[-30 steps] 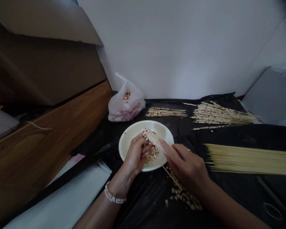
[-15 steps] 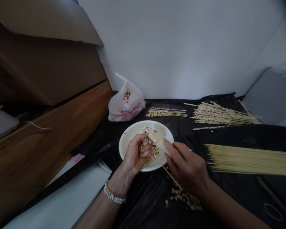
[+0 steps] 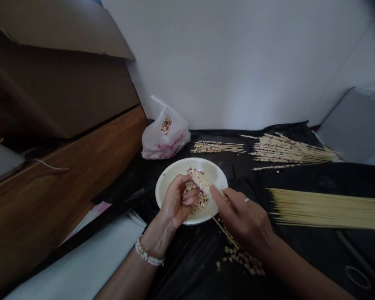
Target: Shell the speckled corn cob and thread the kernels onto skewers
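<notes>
Over a white bowl [image 3: 163, 183], a pale corn cob [image 3: 201, 180] with some dark red kernels slants between my two hands. My left hand [image 3: 176, 204], a beaded bracelet at its wrist, is closed around the cob's far end. Fingers of my right hand [image 3: 248, 218] grip the cob nearer its other end, which shows partly behind them. Loose kernels [image 3: 202, 203] lie in the bowl below. A thin skewer [image 3: 220, 227] sticks out by my right hand; whether the hand holds it is hidden. More kernels [image 3: 245, 263] are scattered beneath my right forearm.
Behind the bowl stands a white plastic bag [image 3: 165, 141] with corn inside. Kernel-threaded skewers lie in a small group [image 3: 217, 146] and a larger pile [image 3: 281, 151]. Bare skewers [image 3: 328, 208] are stacked at right on the black sheet [image 3: 187, 258]. A cardboard box [image 3: 65, 83] stands left.
My right hand's fingers have shifted along the cob towards its far end, and more of the near end shows behind them. My left hand has barely moved.
</notes>
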`<state>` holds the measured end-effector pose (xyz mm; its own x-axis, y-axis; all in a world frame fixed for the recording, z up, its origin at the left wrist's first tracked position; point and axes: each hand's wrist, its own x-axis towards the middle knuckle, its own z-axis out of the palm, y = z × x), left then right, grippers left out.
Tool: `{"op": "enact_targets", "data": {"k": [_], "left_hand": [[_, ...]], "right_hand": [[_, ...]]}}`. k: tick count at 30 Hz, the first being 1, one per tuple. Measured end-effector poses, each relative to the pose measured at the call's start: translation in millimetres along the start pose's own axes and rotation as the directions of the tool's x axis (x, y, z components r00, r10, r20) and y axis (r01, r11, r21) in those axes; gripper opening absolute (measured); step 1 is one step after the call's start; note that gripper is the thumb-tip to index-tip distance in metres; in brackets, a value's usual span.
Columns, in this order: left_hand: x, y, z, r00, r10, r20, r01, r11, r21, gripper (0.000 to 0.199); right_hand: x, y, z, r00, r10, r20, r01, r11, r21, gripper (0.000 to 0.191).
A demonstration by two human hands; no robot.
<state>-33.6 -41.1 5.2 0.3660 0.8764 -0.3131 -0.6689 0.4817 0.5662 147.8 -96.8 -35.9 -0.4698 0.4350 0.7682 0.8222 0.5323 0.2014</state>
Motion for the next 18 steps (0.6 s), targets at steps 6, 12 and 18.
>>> {"op": "enact_targets", "data": {"k": [6, 12, 18], "left_hand": [[-0.1, -1.6, -2.2, 1.0, 0.027, -0.007, -0.026, 0.999, 0.018, 0.007], [0.2, -1.2, 0.2, 0.999, 0.037, 0.027, -0.038, 0.999, 0.035, 0.008], [0.4, -5.0, 2.7, 0.993, 0.111, -0.038, -0.103, 0.982, 0.158, 0.015]], "right_hand": [[-3.1, -0.7, 1.8, 0.998, 0.06, 0.007, -0.06, 0.997, 0.042, 0.039], [-2.0, -0.3, 0.9, 0.999, 0.043, 0.0, -0.043, 0.999, 0.021, 0.041], [-3.1, -0.5, 2.3, 0.998, 0.055, 0.011, -0.055, 0.998, 0.029, 0.038]]}}
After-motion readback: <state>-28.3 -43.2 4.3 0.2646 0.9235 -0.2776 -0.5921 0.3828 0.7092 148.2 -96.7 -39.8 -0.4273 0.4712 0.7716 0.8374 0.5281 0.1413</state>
